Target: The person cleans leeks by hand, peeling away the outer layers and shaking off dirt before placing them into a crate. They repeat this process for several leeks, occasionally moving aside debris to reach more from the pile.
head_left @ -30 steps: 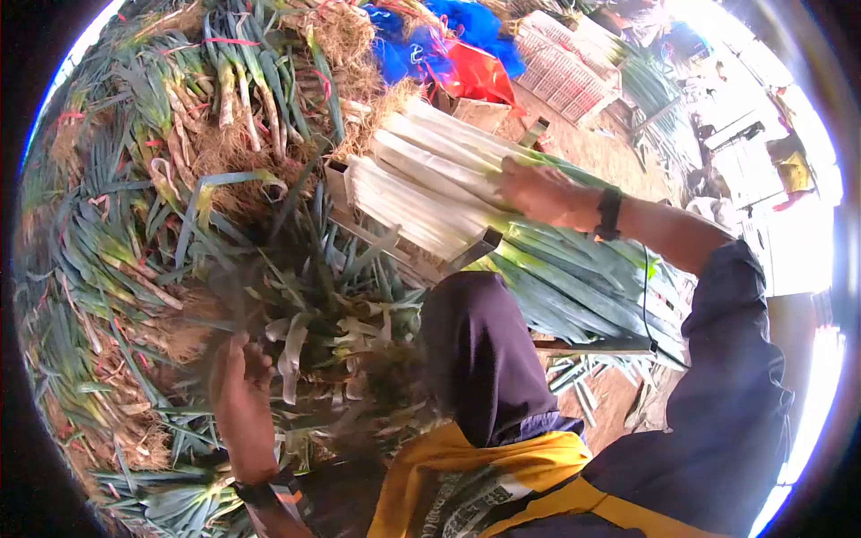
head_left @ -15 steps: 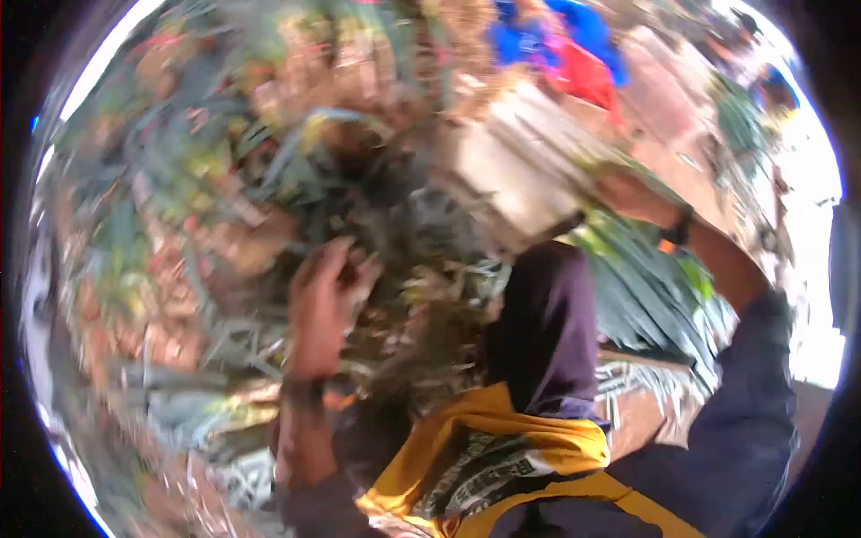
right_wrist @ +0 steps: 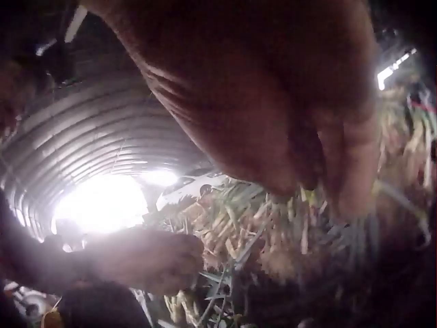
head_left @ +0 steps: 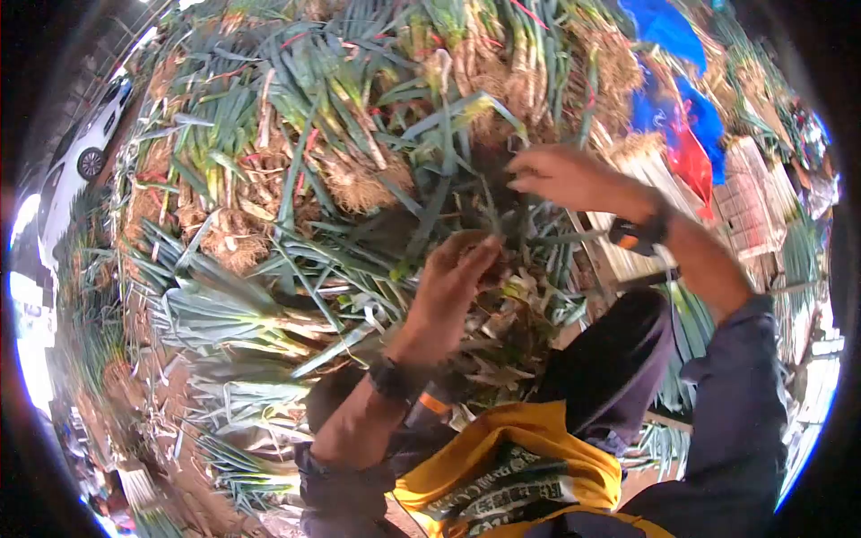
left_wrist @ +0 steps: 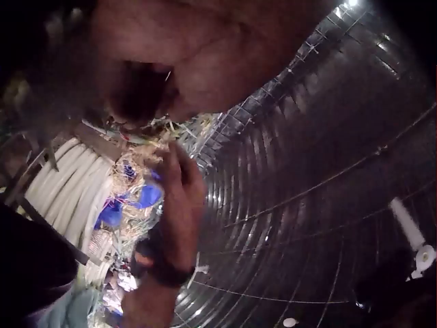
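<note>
A: How many hands are at work, and on what?

B: Two. The left hand (head_left: 453, 269) and the right hand (head_left: 560, 177) both reach into the heap of leeks (head_left: 341, 152) in front of the person. The leeks lie bundled, green leaves and brown roots tangled, too many to count.

A: Is either hand gripping anything?

B: The left hand's fingers curl into the leek leaves at the near edge of the heap, but whether they clasp a stalk I cannot tell. The right hand's fingers bend down among the leaves just above it; the right wrist view shows fingers (right_wrist: 355, 178) hanging over roots and leaves, blurred, so no clear grip there either.

A: What else can be counted?

B: One stack of trimmed white leeks (head_left: 641, 179) to the right, partly behind the right forearm. One white crate (head_left: 749, 202) beyond it. One blue tarp (head_left: 668, 36) with a red sheet (head_left: 691, 157) below. One white car (head_left: 85, 148) at the far left edge.

A: Does any view add something the head camera lacks?

B: The left wrist view shows a ribbed, arched roof (left_wrist: 328, 178) overhead and the white leek stack from the side. The right wrist view shows bright daylight at the tunnel's open end.

A: What is cut off?

B: The heap runs past the top edge, and the left wrist view is mostly dark palm.
</note>
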{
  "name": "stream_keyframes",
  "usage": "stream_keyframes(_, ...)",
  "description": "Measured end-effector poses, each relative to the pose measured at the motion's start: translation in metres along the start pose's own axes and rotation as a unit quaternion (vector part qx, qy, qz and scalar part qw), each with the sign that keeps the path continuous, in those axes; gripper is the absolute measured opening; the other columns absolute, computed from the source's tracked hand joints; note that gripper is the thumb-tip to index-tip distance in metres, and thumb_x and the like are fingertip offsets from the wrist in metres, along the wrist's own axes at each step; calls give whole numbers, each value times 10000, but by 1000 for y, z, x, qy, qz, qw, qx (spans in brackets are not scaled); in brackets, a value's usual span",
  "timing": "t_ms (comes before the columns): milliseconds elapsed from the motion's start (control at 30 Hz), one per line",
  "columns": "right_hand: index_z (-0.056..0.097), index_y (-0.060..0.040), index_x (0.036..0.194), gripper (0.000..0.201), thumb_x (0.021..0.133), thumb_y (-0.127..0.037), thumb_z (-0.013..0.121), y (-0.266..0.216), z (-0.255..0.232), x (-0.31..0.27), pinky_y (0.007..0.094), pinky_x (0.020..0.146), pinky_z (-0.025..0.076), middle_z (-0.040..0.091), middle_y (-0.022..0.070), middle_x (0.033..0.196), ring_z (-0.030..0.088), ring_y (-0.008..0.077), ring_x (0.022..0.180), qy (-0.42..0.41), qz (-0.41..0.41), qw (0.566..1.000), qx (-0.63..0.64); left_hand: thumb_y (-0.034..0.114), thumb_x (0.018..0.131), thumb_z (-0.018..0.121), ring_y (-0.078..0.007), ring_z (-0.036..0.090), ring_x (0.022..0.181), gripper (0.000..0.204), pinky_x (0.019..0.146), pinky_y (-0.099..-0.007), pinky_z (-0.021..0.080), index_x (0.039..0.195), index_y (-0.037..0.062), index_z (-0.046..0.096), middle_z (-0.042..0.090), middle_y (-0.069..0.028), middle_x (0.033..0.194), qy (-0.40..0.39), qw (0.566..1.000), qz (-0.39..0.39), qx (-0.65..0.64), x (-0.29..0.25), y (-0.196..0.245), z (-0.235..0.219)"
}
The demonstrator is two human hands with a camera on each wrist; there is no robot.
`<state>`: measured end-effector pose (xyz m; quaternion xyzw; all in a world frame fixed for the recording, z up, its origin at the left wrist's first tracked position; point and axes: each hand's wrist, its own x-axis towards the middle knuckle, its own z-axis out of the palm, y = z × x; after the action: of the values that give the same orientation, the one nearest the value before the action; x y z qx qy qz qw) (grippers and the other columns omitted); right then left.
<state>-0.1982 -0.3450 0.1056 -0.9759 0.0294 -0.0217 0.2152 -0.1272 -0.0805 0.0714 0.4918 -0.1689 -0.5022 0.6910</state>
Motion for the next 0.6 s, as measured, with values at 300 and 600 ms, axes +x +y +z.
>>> stream_keyframes(300,679,15,1052,365,873,-303,684,-27,197,250,521,815,515,678,273,948,673,427,925,83,18,991,104,269,1038,617,-113,635,926,312,853,-287,516,1220,16,618,673,-34,1024,96,995,36,-7,4,47,-38)
stream_keyframes(600,541,43,1318,546,850,-187,703,-56,285,337,498,711,522,626,294,1166,666,408,1016,101,58,992,-39,260,1032,634,-126,670,888,310,798,-283,540,1225,18,610,696,-58,1036,134,985,24,-106,22,64,-81)
